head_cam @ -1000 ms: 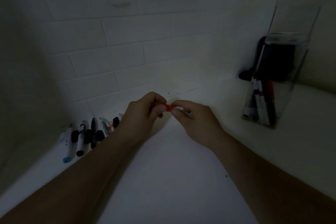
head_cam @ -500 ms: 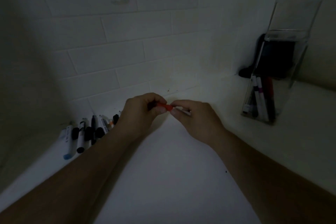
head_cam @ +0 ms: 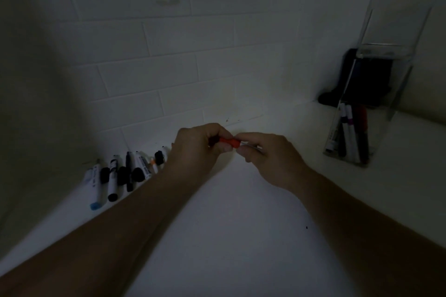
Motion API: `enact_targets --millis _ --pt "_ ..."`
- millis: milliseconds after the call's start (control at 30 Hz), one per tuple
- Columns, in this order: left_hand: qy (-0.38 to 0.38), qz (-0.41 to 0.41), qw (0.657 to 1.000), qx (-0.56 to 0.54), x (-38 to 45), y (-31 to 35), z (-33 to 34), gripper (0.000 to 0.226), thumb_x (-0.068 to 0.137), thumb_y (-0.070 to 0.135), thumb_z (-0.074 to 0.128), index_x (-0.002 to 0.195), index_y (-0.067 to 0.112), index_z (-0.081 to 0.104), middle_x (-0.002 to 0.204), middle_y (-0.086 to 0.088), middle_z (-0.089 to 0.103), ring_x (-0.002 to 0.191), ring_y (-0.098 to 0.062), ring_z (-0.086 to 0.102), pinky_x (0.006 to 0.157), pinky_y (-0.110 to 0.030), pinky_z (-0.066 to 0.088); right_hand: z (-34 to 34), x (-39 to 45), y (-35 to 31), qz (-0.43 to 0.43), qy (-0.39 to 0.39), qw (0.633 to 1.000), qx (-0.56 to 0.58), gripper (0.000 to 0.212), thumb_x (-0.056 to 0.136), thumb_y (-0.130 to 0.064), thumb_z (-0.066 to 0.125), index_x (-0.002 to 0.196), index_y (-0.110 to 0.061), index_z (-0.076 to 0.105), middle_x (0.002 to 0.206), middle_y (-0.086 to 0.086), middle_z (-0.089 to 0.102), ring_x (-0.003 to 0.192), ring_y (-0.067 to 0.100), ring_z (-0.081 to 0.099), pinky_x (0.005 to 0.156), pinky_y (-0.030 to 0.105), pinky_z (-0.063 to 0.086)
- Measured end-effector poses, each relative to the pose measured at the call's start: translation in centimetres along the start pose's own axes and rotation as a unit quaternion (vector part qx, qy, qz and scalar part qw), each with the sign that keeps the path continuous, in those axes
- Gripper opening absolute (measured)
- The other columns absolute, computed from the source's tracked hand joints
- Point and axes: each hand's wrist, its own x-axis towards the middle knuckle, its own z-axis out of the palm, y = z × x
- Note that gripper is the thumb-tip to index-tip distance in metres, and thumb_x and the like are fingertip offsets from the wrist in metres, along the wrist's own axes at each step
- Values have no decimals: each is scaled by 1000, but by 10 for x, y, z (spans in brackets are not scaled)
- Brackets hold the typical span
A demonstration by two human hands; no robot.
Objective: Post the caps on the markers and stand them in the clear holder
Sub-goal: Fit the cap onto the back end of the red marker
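Observation:
My left hand (head_cam: pixel 198 146) and my right hand (head_cam: pixel 268 154) meet over the middle of the white counter. Between their fingertips is a red cap (head_cam: pixel 229 141), gripped by the left hand. The right hand is closed on a marker whose body is mostly hidden in the fist. A row of loose markers and black caps (head_cam: pixel 125 173) lies at the left, by the tiled wall. The clear holder (head_cam: pixel 376 94) stands at the right with several markers (head_cam: pixel 350 132) upright in it.
A white tiled wall (head_cam: pixel 169 55) runs behind the counter. A dark object (head_cam: pixel 350 75) sits in the corner behind the clear holder. The scene is dim. Bare counter (head_cam: pixel 229 236) lies between my forearms.
Both hands have stayed together at the same spot, and more of the red cap now shows between the fingertips. The camera has shifted slightly.

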Motion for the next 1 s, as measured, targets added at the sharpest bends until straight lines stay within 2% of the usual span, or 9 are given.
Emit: enact_targets --millis 167,300,400,500,600,667,767,867,1000 --pt "-55 19 998 38 -3 1 10 16 85 29 76 100 29 68 84 18 66 77 -1 61 73 -14 44 -5 4 6 -6 -57 993 -99 24 102 -42 44 120 -40 61 88 -10 68 78 10 65 78 42 55" --pt "-15 80 990 116 -6 10 19 49 87 25 67 131 23 47 121 2 58 107 -14 52 89 -24 38 -21 10 -2 14 24 981 -193 23 101 -45 32 114 -39 50 82 -6 60 73 19 58 74 44 54" --pt "16 145 977 154 -8 21 17 48 84 23 66 129 20 50 126 -2 57 112 -21 50 92 -34 42 -54 10 -22 4 93 988 -124 18 104 -37 38 112 -30 52 81 0 61 67 23 57 62 39 52" --pt "-17 213 963 164 -10 23 22 45 84 23 64 128 20 54 124 -1 58 112 -22 51 93 -39 44 -96 7 -39 5 137 988 -66 17 106 -27 44 119 -24 53 88 -2 65 70 18 59 59 32 48" --pt "-56 262 951 155 -13 23 32 41 87 22 61 128 21 58 122 -1 59 110 -22 53 92 -40 44 -135 3 -45 13 184 983 8 13 104 -26 48 116 -27 54 92 -4 72 67 36 56 55 39 49" --pt "-80 296 940 147 -18 26 38 34 89 23 58 123 23 63 120 -1 60 108 -21 54 88 -37 44 -155 0 -43 18 211 976 42 13 104 -22 50 116 -25 54 93 -3 73 59 28 52 50 34 45" --pt "-114 358 915 147 -26 30 49 22 95 23 54 110 28 70 117 1 61 106 -17 55 84 -33 42 -180 -7 -34 10 275 961 -5 13 101 -19 55 114 -22 57 92 -9 69 69 12 59 60 24 49" --pt "-122 370 910 146 -29 32 51 19 97 25 53 101 30 71 115 3 61 104 -16 56 82 -33 42 -196 -14 -17 45 311 946 -86 19 100 -25 58 118 -21 61 100 -6 62 90 16 61 76 28 50" --pt "-124 354 915 148 -28 32 48 19 97 29 52 102 31 71 113 3 60 103 -17 55 81 -32 41 -199 -26 -4 58 330 931 -146 30 99 -27 60 128 -21 59 107 -5 63 94 16 62 85 33 52"
